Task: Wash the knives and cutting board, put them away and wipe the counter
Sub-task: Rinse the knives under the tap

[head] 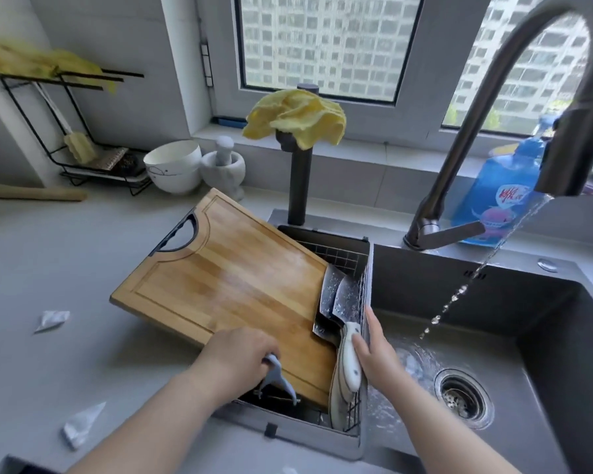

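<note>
Head view puts us over the sink (528, 319), with both hands at the wire drain basket (343, 254) set in its left end. Our left hand (237, 354) is curled tight round a grey-blue plastic tool (278, 378), slim and forked, which pokes out below the knuckles at the basket's near end. That hand sits on the near corner of the cutting board (226, 278). The board is pale banded wood, wet and glossy, with a groove round its edge and a dark half-moon handle at the far corner. It lies tilted, its near right end down in the basket and its far end out over the grey counter (65, 268).

Our right hand (377, 354) reaches in from the sink side. Its fingers lie nearly straight, tips resting on the smooth white handle (348, 357) of a cleaver (344, 299), with one finger up along the basket's wire wall; we cannot see the thumb. A second cleaver (324, 295) stands just beside the first, between it and the board's edge. Both blades are broad steel with a dimpled, hammered face, pointing away from us.

Water (459, 295) falls in a broken stream from the dark arched faucet (493, 114) and splashes near the round steel drain (463, 395). A crumpled yellow cloth (295, 118) drapes over a dark post behind the basket.
</note>
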Demonstrator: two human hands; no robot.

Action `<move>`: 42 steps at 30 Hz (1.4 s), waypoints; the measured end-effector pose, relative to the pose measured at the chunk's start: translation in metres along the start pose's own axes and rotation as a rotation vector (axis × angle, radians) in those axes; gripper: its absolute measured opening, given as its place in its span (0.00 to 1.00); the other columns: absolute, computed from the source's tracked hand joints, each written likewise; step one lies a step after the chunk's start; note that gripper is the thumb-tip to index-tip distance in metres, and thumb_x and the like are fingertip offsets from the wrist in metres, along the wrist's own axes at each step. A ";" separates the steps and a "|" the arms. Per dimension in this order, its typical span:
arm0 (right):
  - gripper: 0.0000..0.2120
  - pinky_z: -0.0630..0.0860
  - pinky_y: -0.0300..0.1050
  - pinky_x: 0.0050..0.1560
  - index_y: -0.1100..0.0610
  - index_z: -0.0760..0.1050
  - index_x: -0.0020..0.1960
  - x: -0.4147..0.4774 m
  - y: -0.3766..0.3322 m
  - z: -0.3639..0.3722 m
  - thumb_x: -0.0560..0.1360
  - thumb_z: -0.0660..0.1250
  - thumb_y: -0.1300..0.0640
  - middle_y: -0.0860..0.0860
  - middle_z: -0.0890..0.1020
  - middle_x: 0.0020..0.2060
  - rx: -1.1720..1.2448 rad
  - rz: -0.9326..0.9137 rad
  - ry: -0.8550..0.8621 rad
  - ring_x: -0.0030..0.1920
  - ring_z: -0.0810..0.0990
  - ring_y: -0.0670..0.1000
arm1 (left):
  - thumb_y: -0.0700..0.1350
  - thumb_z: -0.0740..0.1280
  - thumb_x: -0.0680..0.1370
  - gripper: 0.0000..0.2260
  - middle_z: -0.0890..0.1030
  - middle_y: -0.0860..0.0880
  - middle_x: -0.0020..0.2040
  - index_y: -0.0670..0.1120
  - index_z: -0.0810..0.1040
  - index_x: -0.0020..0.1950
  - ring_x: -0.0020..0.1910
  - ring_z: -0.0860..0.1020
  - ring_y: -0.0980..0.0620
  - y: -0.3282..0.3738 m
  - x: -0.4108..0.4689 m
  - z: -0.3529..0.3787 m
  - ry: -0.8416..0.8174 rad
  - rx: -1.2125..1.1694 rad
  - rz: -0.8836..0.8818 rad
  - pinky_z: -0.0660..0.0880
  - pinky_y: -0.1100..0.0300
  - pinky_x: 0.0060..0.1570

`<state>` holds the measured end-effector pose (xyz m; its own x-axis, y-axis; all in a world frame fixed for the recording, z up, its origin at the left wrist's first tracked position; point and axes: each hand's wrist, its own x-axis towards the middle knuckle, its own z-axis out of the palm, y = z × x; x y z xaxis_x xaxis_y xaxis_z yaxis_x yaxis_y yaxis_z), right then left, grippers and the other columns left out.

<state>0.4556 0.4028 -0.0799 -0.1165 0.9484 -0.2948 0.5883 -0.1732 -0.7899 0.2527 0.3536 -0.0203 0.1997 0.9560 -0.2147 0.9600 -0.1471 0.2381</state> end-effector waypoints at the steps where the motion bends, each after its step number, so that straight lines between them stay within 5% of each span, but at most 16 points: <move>1: 0.28 0.59 0.42 0.69 0.52 0.43 0.76 -0.001 0.000 0.001 0.81 0.53 0.58 0.50 0.54 0.76 0.004 0.004 0.016 0.75 0.58 0.52 | 0.44 0.58 0.78 0.12 0.78 0.53 0.58 0.52 0.77 0.58 0.57 0.75 0.51 0.000 0.003 0.006 -0.028 0.003 -0.013 0.74 0.57 0.53; 6: 0.28 0.59 0.44 0.69 0.52 0.46 0.76 -0.002 0.000 0.004 0.81 0.54 0.57 0.51 0.56 0.75 0.023 0.055 0.059 0.74 0.59 0.53 | 0.44 0.58 0.78 0.12 0.80 0.51 0.55 0.52 0.78 0.55 0.54 0.76 0.49 -0.001 0.008 0.035 -0.078 0.026 -0.046 0.70 0.59 0.43; 23: 0.27 0.58 0.44 0.70 0.52 0.46 0.76 -0.004 0.002 0.007 0.81 0.54 0.57 0.50 0.57 0.75 0.089 0.059 0.077 0.75 0.57 0.51 | 0.51 0.60 0.77 0.11 0.78 0.49 0.56 0.49 0.78 0.55 0.57 0.75 0.47 0.011 0.017 0.050 -0.128 0.049 0.061 0.71 0.57 0.49; 30: 0.28 0.58 0.45 0.70 0.51 0.46 0.76 -0.002 0.004 0.007 0.81 0.55 0.57 0.51 0.57 0.75 0.104 0.064 0.067 0.74 0.58 0.52 | 0.53 0.68 0.72 0.21 0.73 0.53 0.61 0.51 0.72 0.64 0.60 0.73 0.55 0.002 0.013 0.047 -0.080 -0.210 -0.008 0.68 0.63 0.55; 35: 0.28 0.59 0.45 0.70 0.50 0.48 0.76 -0.002 0.005 0.008 0.80 0.56 0.57 0.51 0.60 0.74 0.165 0.068 0.077 0.74 0.60 0.51 | 0.56 0.68 0.72 0.19 0.73 0.58 0.53 0.52 0.73 0.60 0.51 0.73 0.58 -0.002 0.010 0.039 0.009 -0.294 0.002 0.67 0.67 0.47; 39: 0.26 0.71 0.41 0.59 0.52 0.53 0.75 -0.007 0.012 0.003 0.80 0.58 0.56 0.51 0.69 0.68 0.238 0.103 0.071 0.63 0.72 0.50 | 0.53 0.62 0.76 0.12 0.68 0.59 0.45 0.50 0.74 0.57 0.44 0.70 0.60 0.012 0.019 0.031 0.114 -0.310 0.011 0.66 0.70 0.39; 42: 0.20 0.71 0.34 0.44 0.55 0.63 0.70 -0.010 0.023 -0.014 0.79 0.59 0.59 0.50 0.73 0.60 0.230 0.106 0.113 0.52 0.73 0.48 | 0.52 0.61 0.77 0.10 0.70 0.60 0.46 0.50 0.76 0.55 0.47 0.71 0.60 0.032 0.031 0.029 0.182 -0.320 0.043 0.69 0.68 0.44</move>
<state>0.4812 0.3929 -0.0878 0.0334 0.9432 -0.3305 0.3941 -0.3164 -0.8629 0.2952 0.3713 -0.0466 0.1729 0.9844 -0.0332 0.8358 -0.1288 0.5337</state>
